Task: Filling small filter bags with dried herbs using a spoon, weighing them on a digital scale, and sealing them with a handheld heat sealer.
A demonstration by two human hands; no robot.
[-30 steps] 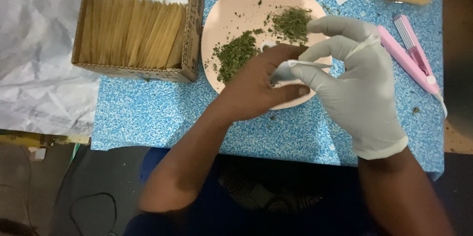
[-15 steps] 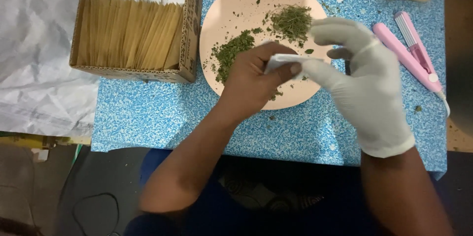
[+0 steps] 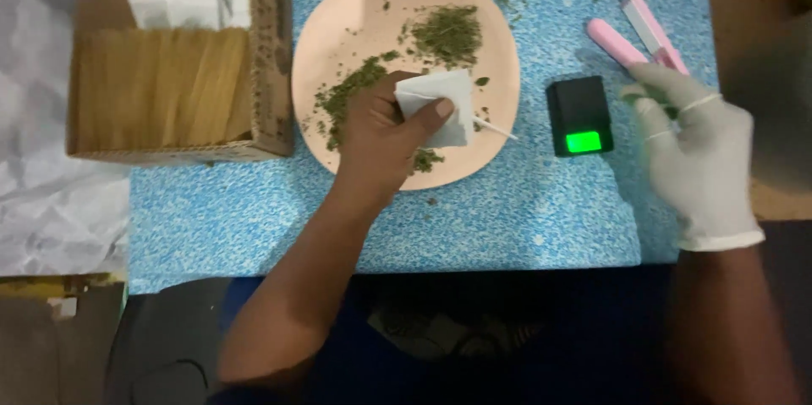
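Over the pink plate [image 3: 338, 24]: left hand [image 3: 381, 130] alone now pinching the white tea bag [image 3: 440, 105]; gloved right hand [image 3: 698, 147] withdrawn right, fingers loosely spread beside the black pocket scale [image 3: 579, 115].

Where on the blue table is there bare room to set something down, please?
The widest bare stretch of the blue table runs along the near edge, below the cardboard box and pink plate. A smaller patch lies below the small black scale, beside the gloved right hand. The far right is crowded with the pink sealer.
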